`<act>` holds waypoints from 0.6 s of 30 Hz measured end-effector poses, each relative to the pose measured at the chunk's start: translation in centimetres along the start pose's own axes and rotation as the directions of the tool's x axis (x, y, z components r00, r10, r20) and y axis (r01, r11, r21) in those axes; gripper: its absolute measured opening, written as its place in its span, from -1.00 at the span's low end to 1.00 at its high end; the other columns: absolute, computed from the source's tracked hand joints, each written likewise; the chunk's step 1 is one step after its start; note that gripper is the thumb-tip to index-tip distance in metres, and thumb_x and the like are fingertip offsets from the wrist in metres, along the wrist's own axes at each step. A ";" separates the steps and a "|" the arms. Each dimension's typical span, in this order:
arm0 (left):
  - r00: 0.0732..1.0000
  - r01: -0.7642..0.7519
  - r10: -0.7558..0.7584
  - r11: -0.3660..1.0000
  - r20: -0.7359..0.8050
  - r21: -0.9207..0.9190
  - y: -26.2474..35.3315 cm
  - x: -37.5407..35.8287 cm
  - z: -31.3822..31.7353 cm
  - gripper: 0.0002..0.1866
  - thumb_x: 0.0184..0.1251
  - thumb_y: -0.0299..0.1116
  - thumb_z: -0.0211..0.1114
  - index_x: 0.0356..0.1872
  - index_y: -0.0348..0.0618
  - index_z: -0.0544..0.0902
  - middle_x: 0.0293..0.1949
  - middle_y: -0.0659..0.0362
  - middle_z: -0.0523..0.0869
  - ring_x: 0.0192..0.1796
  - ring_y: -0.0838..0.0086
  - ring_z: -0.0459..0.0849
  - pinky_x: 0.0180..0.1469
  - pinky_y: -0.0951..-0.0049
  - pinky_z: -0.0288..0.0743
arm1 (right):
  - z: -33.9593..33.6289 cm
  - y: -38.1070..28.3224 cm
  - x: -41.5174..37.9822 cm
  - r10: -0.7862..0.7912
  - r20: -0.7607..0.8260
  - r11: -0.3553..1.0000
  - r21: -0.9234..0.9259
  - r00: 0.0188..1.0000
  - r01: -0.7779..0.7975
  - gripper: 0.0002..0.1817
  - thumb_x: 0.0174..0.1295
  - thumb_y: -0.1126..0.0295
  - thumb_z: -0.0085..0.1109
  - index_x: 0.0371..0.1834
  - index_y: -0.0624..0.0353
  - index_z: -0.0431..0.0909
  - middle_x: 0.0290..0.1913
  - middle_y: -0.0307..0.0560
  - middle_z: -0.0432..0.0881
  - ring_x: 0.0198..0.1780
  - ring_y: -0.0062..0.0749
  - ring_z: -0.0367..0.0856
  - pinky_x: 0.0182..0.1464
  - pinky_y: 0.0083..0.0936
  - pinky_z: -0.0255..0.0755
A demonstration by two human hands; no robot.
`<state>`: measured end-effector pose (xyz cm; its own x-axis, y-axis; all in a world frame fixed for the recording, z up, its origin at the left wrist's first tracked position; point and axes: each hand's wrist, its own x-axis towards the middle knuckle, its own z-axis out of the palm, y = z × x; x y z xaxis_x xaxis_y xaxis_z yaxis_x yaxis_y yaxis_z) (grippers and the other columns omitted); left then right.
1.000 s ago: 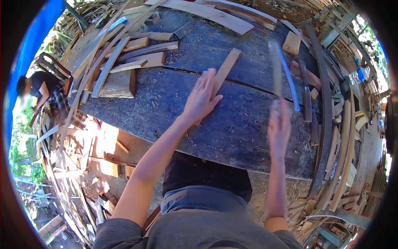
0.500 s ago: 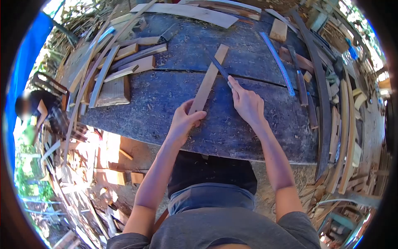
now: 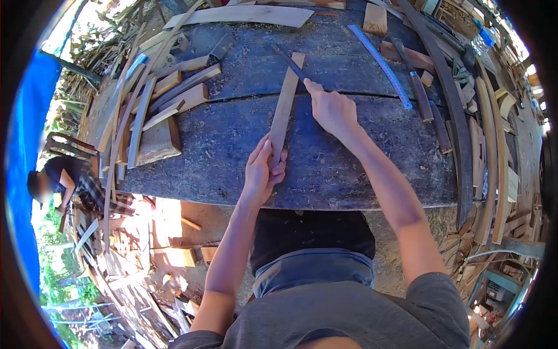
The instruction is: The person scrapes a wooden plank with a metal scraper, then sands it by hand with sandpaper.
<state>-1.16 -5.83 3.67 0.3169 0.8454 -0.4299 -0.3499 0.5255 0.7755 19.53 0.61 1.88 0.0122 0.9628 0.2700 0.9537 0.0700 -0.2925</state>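
My left hand (image 3: pixel 264 170) is closed round the near end of a flat wooden strip (image 3: pixel 283 107), thumb along one side and fingertips showing on the other. The strip points away from me over the dark workbench (image 3: pixel 226 145). In my right hand (image 3: pixel 334 110) is a long, dark, slim file (image 3: pixel 288 61), with the index finger stretched along it. The file crosses the strip at an angle near its far end and appears to touch it. My right palm hides the file's handle end.
Wood offcuts (image 3: pixel 189 96) are piled on the bench's left. A blue ruler (image 3: pixel 381 67), chisel-like tools with dark handles (image 3: pixel 421 96) and long boards (image 3: pixel 444 87) lie at right. A pale plank (image 3: pixel 244 15) spans the back. Another person (image 3: pixel 67 180) sits bent over at far left.
My right hand has moved forward and left with the file, nearer the strip's far end. My left hand has turned, and the strip looks narrower, tilted in its grip. The view has shifted slightly.
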 end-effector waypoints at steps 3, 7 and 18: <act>0.999 0.043 -0.041 0.995 0.029 -0.088 0.2 0.3 -0.8 -0.55 0.70 -0.21 -0.19 0.49 -0.02 0.29 -0.31 0.21 0.50 -0.55 0.70 0.29 -0.63 0.71 0.12 | -1.2 -2.8 -2.7 -0.092 0.044 0.995 -0.044 0.995 0.093 -0.45 0.33 0.35 0.00 0.44 -0.10 0.41 -0.49 -0.02 0.73 -0.45 -0.11 0.78 -0.46 -0.22 0.63; 0.996 0.085 -0.083 0.993 0.029 -0.083 0.1 0.3 -1.0 -0.54 0.70 -0.22 -0.16 0.52 0.02 0.25 -0.31 0.21 0.51 -0.55 0.69 0.30 -0.61 0.69 0.12 | -3.0 -4.6 -6.8 -0.250 0.153 0.967 -0.015 0.956 0.256 -0.42 0.29 0.35 0.03 0.44 -0.05 0.40 -0.47 -0.06 0.75 -0.47 -0.20 0.78 -0.48 -0.27 0.63; 0.998 0.010 -0.006 0.998 0.060 -0.064 -0.2 0.7 -0.9 -0.54 0.70 -0.20 -0.11 0.51 0.01 0.24 -0.32 0.21 0.51 -0.56 0.69 0.30 -0.60 0.68 0.11 | -3.3 -5.3 -7.3 -0.189 0.131 0.969 -0.135 0.973 0.206 -0.43 0.29 0.34 0.03 0.43 -0.12 0.42 -0.46 -0.02 0.75 -0.55 -0.19 0.74 -0.49 -0.32 0.61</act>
<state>-1.69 -5.24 2.79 0.3712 0.8349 -0.4064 -0.4020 0.5390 0.7402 15.40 -7.61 4.50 -0.2077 0.9581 0.1974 0.9673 0.2312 -0.1041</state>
